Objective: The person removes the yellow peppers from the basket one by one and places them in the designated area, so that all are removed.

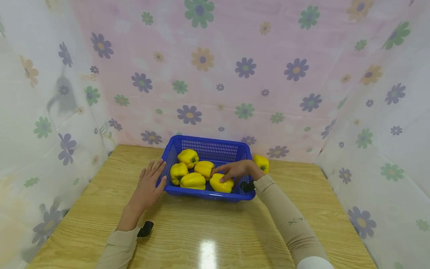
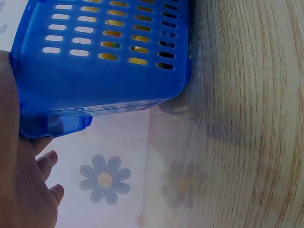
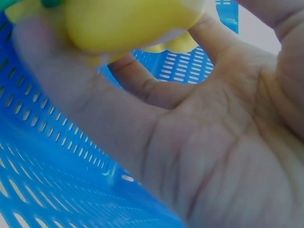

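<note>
A blue plastic basket (image 1: 208,193) with slotted walls stands on the table, several yellow bell peppers (image 1: 193,181) lying inside. My right hand (image 1: 236,170) reaches over its right side and grips a yellow bell pepper (image 1: 221,183) near the front wall. In the right wrist view, fingers curl around that pepper (image 3: 128,23), whose green stem shows at the upper left. Against the basket's left rim rests my left hand (image 1: 149,185), its fingers extended. The left wrist view has this hand (image 2: 26,190) beside the basket's outer wall (image 2: 99,85).
Another yellow bell pepper (image 1: 261,163) lies outside the basket on the right, partly hidden by my right wrist. The wooden table (image 1: 181,231) meets flower-patterned cloth (image 1: 218,74) at the back and on both sides.
</note>
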### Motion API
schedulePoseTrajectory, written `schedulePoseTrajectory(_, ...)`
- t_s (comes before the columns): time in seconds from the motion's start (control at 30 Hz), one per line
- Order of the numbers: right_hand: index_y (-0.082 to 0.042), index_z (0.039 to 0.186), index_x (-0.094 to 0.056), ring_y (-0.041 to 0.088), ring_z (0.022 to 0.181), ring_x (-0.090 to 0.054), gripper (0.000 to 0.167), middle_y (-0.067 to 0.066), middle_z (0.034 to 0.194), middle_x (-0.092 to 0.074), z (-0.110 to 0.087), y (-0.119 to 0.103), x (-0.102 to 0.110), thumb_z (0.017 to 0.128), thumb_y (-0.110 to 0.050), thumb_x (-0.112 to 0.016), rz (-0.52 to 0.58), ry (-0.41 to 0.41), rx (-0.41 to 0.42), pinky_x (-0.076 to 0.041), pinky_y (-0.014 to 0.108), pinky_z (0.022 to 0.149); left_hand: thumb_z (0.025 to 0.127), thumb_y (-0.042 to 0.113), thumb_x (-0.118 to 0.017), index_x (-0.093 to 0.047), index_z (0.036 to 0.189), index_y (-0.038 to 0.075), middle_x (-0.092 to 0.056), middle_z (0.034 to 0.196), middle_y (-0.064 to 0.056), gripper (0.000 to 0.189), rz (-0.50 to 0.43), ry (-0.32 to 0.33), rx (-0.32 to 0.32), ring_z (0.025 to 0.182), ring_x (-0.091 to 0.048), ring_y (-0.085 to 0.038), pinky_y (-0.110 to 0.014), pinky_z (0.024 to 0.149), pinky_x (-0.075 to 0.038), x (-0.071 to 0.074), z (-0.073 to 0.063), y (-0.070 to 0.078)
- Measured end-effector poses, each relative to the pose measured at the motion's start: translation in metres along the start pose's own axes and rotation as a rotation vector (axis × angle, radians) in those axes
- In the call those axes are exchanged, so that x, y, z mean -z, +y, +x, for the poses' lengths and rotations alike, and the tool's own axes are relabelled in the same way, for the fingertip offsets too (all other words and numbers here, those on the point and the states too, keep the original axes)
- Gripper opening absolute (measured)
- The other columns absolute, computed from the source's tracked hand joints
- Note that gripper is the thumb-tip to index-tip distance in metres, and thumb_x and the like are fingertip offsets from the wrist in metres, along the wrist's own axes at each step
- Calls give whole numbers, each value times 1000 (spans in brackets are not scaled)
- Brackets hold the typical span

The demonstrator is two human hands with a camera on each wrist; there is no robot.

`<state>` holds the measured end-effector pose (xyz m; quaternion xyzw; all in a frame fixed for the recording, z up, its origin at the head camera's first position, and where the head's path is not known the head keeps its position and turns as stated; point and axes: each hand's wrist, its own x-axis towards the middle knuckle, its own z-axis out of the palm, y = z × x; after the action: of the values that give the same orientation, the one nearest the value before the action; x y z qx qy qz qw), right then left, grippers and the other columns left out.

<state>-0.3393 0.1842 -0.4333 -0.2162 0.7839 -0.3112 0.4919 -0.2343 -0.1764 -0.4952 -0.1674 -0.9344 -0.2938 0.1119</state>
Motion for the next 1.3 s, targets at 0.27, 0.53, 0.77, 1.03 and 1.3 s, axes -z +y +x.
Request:
schedulePoseTrajectory(0.27,-25,157,-40,36,150,-32,55,13,168,-20,-2,3,1,105,-25,-58,-50,28,23,-54,48,100,109,29,-43,-35,158,2,-28,166,-16,56,5,2,-5,155,-12,-44,-69,120,-8,-2,1,-1)
schedulePoseTrajectory(0.53,-29,155,-43,40,151,-27,50,11,170,-15,-9,2,1,106,-26,-55,-31,73,36,-57,48,93,109,30,-42,-36,158,2,-29,166,-17,56,5,11,-8,154,-14,-46,-70,120,-8,-2,1,-1)
schedulePoseTrajectory(0.77,-22,156,-43,37,139,-46,55,20,164,-27,-13,1,0,104,-23,-59,60,155,38,-58,49,93,109,29,-42,-36,158,2,-29,166,-17,56,6,7,-1,155,-13,-45,-70,120,-7,-2,1,-1)
schedulePoseTrajectory(1.03,-17,159,-36,40,142,-42,61,22,163,-28,-16,-2,-3,104,-23,-60,125,210,47,-57,50,94,108,26,-45,-35,158,2,-28,166,-17,56,0,5,0,156,-11,-43,-69,120,-6,-3,1,-3)
schedulePoseTrajectory(1.3,-17,159,-37,37,136,-50,59,23,159,-35,-24,-9,-8,104,-23,-59,162,261,59,-58,50,93,108,28,-44,-35,157,2,-29,166,-18,56,-4,11,-5,155,-12,-44,-70,119,-8,-3,1,-2)
